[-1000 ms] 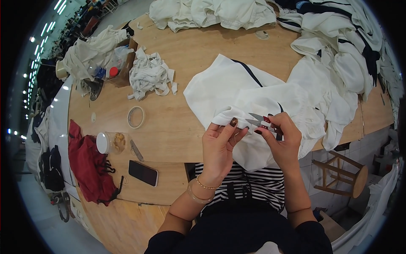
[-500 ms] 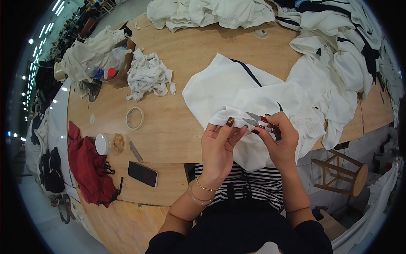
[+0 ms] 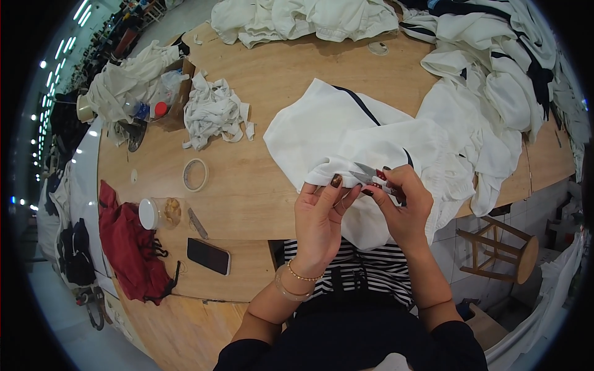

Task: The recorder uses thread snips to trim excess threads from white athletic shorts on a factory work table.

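Observation:
A white garment (image 3: 328, 136) with a dark navy stripe lies spread over the table in front of me. My left hand (image 3: 320, 213) pinches a folded edge of it between thumb and fingers. In my right hand (image 3: 405, 207) is a pair of thread snips (image 3: 370, 175) with red and white on the handle. Their two blades stand apart and point left, close above the pinched fold and just beside my left fingertips. Whether the blades touch the cloth I cannot tell.
White garments pile up along the far edge (image 3: 303, 21) and right side (image 3: 489, 93). At left are white scraps (image 3: 216, 111), a cardboard box (image 3: 179, 93), a tape roll (image 3: 195, 175), a jar (image 3: 159, 213), a phone (image 3: 208, 256) and red cloth (image 3: 130, 247). A wooden stool (image 3: 526, 260) stands right.
My right hand and the snips have shifted slightly left, bringing the blades nearer my left fingertips. The left hand keeps its pinch on the fold.

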Demonstrator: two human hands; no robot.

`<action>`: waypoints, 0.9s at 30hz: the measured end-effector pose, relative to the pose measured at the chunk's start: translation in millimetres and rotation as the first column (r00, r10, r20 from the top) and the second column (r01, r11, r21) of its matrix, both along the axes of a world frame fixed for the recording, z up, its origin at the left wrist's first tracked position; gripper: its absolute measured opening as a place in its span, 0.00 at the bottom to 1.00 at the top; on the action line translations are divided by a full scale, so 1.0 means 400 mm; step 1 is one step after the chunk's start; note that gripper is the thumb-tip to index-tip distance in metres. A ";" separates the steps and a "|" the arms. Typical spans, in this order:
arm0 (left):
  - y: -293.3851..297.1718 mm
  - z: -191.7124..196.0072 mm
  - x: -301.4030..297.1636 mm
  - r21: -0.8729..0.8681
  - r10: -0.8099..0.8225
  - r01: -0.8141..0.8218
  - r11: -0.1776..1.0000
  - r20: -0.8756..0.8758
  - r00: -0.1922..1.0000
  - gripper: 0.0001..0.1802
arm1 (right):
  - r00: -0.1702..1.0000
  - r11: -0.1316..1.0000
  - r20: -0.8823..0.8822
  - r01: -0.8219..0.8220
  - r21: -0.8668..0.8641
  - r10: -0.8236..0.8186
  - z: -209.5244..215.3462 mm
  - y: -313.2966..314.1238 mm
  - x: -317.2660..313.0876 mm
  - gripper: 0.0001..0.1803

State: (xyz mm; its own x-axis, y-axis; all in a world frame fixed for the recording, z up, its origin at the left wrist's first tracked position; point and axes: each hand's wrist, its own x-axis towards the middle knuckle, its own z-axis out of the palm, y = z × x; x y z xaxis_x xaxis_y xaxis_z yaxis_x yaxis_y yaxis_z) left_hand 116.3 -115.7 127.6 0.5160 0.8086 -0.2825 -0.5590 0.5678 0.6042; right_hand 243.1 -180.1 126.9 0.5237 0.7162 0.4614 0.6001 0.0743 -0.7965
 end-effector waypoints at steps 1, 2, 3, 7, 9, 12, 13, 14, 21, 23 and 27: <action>-0.001 0.000 0.000 0.000 0.005 -0.005 1.000 0.012 1.000 0.15 | 1.000 0.999 0.027 -0.014 0.033 0.014 -0.005 0.000 0.001 0.14; -0.001 -0.001 0.001 0.000 0.005 -0.005 1.000 0.012 1.000 0.15 | 0.998 0.997 0.054 -0.030 0.066 0.027 -0.011 -0.001 0.001 0.14; -0.001 -0.001 0.001 -0.001 0.008 -0.007 1.000 0.011 1.000 0.15 | 0.998 0.997 0.054 -0.030 0.066 0.026 -0.015 -0.003 0.002 0.14; 0.000 -0.003 0.002 -0.006 -0.004 0.004 1.000 -0.007 1.000 0.15 | 0.994 0.998 -0.104 -0.016 0.067 0.023 -0.018 -0.014 0.005 0.16; -0.001 -0.003 0.000 -0.015 -0.013 0.012 1.000 -0.006 1.000 0.16 | 0.968 0.998 -0.251 -0.003 0.064 0.019 -0.003 -0.007 0.003 0.18; -0.005 -0.007 -0.003 -0.005 -0.037 0.037 0.999 -0.013 0.999 0.16 | 0.976 0.994 -0.190 -0.106 0.028 0.109 0.050 0.021 -0.011 0.20; -0.006 -0.009 -0.004 0.013 -0.050 0.051 0.999 -0.022 0.998 0.17 | 0.976 0.994 -0.189 -0.106 0.029 0.109 0.036 0.024 -0.005 0.20; -0.007 -0.006 -0.001 0.014 -0.053 0.053 0.998 -0.021 0.998 0.17 | 0.974 0.983 -0.131 -0.179 0.043 0.183 0.017 0.030 0.003 0.18; 0.006 -0.009 -0.008 0.008 -0.029 0.030 1.000 -0.070 0.997 0.18 | 0.880 0.987 -0.468 -0.010 0.158 0.084 0.011 0.023 0.003 0.07; 0.009 -0.009 -0.007 0.002 -0.029 0.030 1.000 -0.069 0.997 0.18 | 0.827 0.994 -0.562 0.054 0.097 0.010 0.011 0.013 0.018 0.04; 0.007 -0.007 -0.002 -0.009 -0.034 0.034 0.999 -0.063 0.997 0.17 | 0.947 0.996 -0.307 -0.091 0.014 0.091 0.035 0.037 -0.010 0.12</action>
